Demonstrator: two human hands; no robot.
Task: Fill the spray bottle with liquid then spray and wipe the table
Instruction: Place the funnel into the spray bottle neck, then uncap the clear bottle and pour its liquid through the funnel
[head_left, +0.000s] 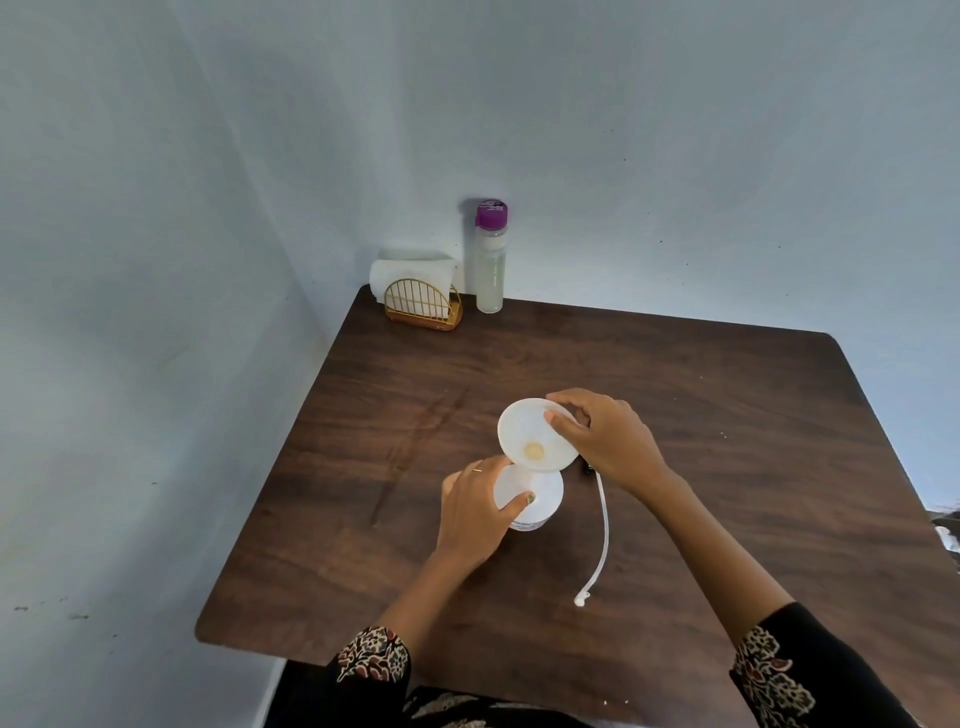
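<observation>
Head view, items on the table (727, 415):

Bottle (540, 499): white, standing upright near the table's middle. The left hand (475, 514) is gripping it round the body, thumb curled over its shoulder.

Funnel (530, 439): white, wide mouth tilting toward the viewer. The right hand (602, 439) is pinching its far rim between thumb and fingers. Its spout is sitting at or just above the bottle's neck; whether it is seated cannot be told, since the cone is hiding the joint.

Tube (602, 525): thin, white, lying on the wood just right of the bottle, curving toward the near edge. A small dark part is peeking out beside the right hand, probably the spray head, mostly hidden.

Refill (490, 260): tall clear bottle with a purple cap, standing at the far edge against the wall, holding pale liquid, cap on.

Napkins (410, 275): white, standing in a gold wire holder (423, 306) just left of the refill.

Progress, as judged: the sprayer is looking already removed and the funnel is being placed. Pouring, refitting the sprayer, spraying and wiping are all remaining; the refill and the napkins are sitting untouched.
</observation>
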